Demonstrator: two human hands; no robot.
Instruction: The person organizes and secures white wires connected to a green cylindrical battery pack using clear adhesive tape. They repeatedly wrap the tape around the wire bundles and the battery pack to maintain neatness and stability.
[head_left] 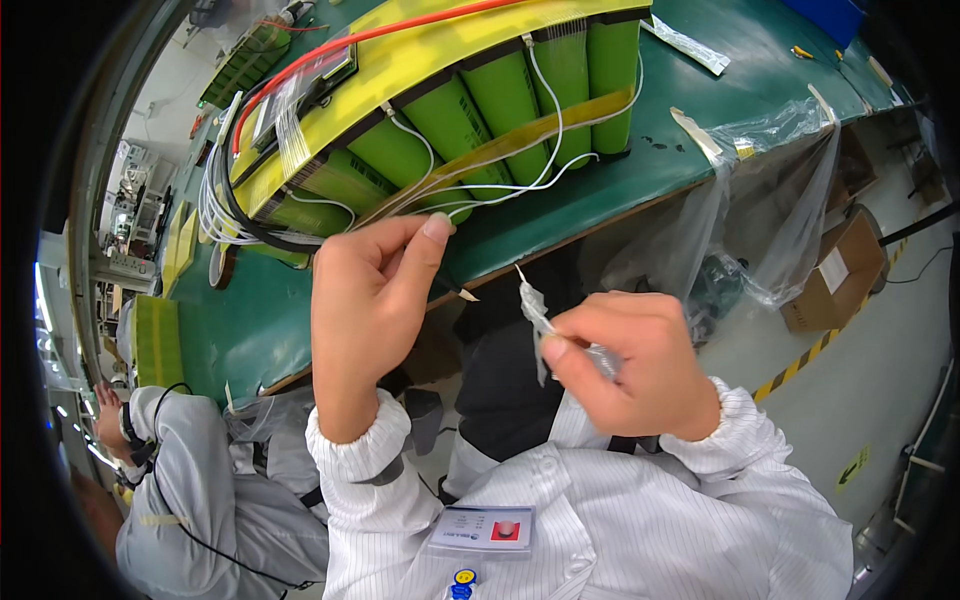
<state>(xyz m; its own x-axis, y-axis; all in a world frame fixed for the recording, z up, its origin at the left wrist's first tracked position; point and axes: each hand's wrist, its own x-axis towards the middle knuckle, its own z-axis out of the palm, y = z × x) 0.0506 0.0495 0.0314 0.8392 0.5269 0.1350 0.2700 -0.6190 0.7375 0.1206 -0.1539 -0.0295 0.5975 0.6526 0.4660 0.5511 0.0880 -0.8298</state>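
Observation:
A battery pack of green cylindrical cells [505,115] with yellow sheeting [420,62] over its top lies on the green bench. Thin white wires [545,185] run along its front side, beside a strip of amber tape [560,122]. My left hand [375,280] is at the pack's lower front edge, thumb and forefinger pinched on a white wire. Off the bench edge, my right hand [630,355] grips a crumpled silvery-white tube [537,305] with a thin pointed tip. That tip points up toward the pack and is apart from it.
A clear plastic bag [770,200] is taped to the bench edge at right, above a cardboard box [835,270] on the floor. A silvery-white packet [690,47] lies behind the pack's right end. A co-worker in a grey-white coat [220,490] sits at left.

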